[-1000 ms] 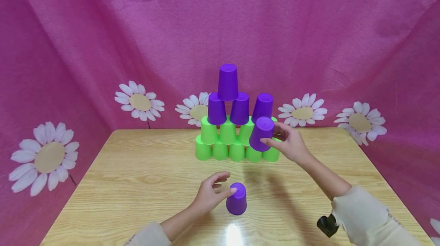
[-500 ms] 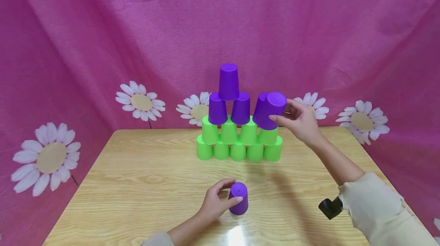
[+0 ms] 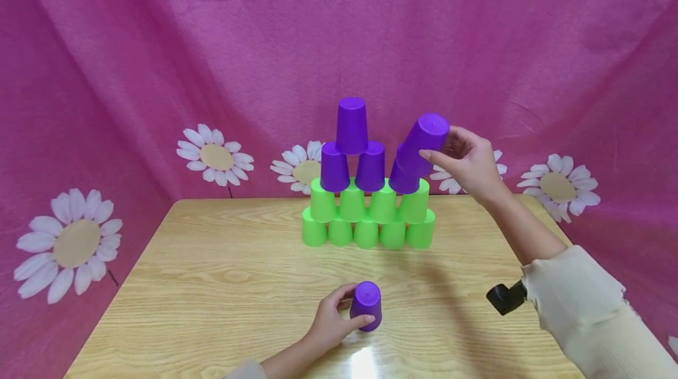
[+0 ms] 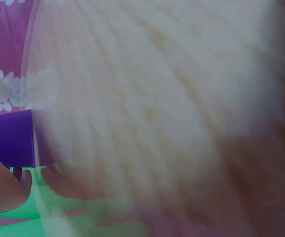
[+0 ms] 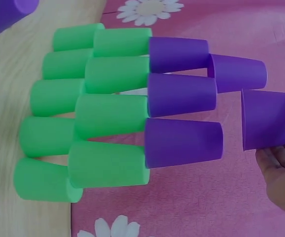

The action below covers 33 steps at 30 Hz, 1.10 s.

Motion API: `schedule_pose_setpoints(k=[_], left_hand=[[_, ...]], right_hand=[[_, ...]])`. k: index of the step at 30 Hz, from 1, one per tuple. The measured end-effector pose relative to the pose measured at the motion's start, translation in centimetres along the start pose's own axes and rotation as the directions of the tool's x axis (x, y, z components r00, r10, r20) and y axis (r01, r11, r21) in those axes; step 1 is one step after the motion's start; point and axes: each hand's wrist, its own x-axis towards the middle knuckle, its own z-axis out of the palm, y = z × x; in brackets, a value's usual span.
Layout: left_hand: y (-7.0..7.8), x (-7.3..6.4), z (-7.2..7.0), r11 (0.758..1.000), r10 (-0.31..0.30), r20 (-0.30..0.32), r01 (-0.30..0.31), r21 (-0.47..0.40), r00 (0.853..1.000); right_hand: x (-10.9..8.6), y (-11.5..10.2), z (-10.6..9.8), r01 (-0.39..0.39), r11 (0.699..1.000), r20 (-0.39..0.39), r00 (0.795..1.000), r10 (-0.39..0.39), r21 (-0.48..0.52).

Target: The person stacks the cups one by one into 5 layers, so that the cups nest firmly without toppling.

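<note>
My right hand (image 3: 468, 164) holds an upside-down purple cup (image 3: 424, 140) between thumb and fingers, tilted to the right. In the right wrist view this cup (image 5: 268, 121) hangs apart from the stack, just above the right-hand cup of the purple row (image 5: 184, 143). My left hand (image 3: 333, 320) grips another upside-down purple cup (image 3: 366, 302) on the table, thumb on its near side, fingers partly hidden behind it. The stack has two rows of green cups (image 3: 365, 233), several purple cups above them, and a single purple cup (image 3: 352, 126) on top at the left.
The wooden table (image 3: 228, 261) bears the stack towards its back edge. A pink cloth with daisies (image 3: 216, 157) hangs behind and at the sides. Pale fabric (image 4: 132, 108) blurs most of the left wrist view. A black device (image 3: 505, 298) sits at my right sleeve.
My right hand has raised its cup from before the stack to above the purple row, tilting it. My left hand has closed round the cup on the table, its thumb moving down the side.
</note>
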Motion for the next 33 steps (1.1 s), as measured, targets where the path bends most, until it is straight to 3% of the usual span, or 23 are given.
schedule_pose_setpoints(k=[13, 23, 28, 33], left_hand=[[-0.9, -0.2, -0.1, 0.997, 0.017, 0.015, -0.018, 0.071, 1.000], [0.1, -0.2, -0.2, 0.998, 0.023, 0.013, -0.024, 0.055, 1.000], [-0.2, 0.1, -0.2, 0.998, 0.018, 0.026, -0.019, 0.053, 1.000], [-0.5, 0.5, -0.1, 0.998, 0.006, 0.018, -0.007, 0.059, 1.000]], right_hand=[[2.7, -0.4, 1.3, -0.158, 0.975, -0.010, 0.987, 0.158, -0.158], [4.0, 0.1, 2.5, -0.159, 0.963, -0.013, 0.987, 0.160, -0.219], [4.4, 0.3, 3.1, -0.185, 0.962, -0.054, 0.983, 0.177, -0.202], [4.8, 0.0, 3.5, -0.190, 0.962, -0.039, 0.982, 0.186, -0.195]])
